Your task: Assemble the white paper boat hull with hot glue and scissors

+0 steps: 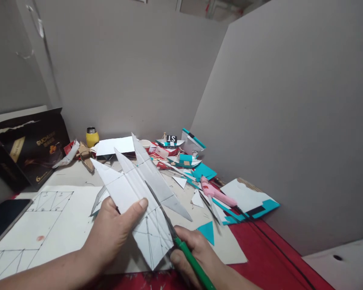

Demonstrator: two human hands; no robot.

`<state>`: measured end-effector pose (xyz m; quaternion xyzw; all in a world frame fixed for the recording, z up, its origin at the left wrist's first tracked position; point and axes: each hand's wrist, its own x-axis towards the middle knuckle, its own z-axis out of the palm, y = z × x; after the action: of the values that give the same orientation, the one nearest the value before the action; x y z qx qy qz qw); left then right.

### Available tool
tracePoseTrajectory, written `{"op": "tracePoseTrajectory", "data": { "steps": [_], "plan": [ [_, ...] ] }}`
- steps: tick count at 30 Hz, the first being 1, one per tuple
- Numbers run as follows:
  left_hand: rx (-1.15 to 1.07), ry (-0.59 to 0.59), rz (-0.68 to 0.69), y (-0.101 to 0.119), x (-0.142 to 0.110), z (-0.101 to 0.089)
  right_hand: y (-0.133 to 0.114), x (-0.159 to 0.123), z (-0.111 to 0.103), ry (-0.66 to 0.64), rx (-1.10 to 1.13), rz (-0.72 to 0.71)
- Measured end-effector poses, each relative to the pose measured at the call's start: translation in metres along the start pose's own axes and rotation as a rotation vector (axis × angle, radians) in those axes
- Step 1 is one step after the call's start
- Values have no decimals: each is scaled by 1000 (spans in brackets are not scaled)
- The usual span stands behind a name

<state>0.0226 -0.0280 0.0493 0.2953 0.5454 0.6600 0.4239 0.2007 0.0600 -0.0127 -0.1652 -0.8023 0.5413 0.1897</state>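
Observation:
My left hand [117, 225] grips a folded white card [115, 187] with pointed ends and ruled dark lines, its thumb pressed on top. Green-handled scissors [190, 262] are in my right hand [196, 249], near the card's lower right edge. Their dark blade runs along the card, beside a long pointed white strip [166, 193]. Only one handle shows clearly, and the lower fingers are partly hidden. Whether the strip is still joined to the card I cannot tell.
A pink glue gun [218, 194] with a black cord lies on the right among blue and white scraps. Small model boats [184, 161] stand behind. At left are a black box [33, 149], a dark phone-like slab [6, 221] and a sheet with line drawings [63, 217]; a yellow jar [92, 139] stands farther back.

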Motion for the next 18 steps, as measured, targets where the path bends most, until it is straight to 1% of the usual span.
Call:
{"op": "tracePoseTrajectory", "data": {
  "steps": [2, 4, 6, 11, 13, 18],
  "plan": [
    [17, 23, 45, 5, 2, -3, -2, 0, 0, -7, 35, -2],
    [11, 59, 121, 8, 4, -6, -6, 1, 0, -34, 59, 1],
    [14, 72, 161, 9, 7, -8, -9, 2, -1, -52, 51, -15],
    [119, 20, 141, 2, 5, -5, -10, 2, -4, 34, -137, -65],
    [135, 5, 147, 0, 3, -3, -8, 1, -4, 40, -172, -68],
    [160, 27, 132, -3, 2, -3, 2, -2, -2, 59, -250, -54]
  ]
}}
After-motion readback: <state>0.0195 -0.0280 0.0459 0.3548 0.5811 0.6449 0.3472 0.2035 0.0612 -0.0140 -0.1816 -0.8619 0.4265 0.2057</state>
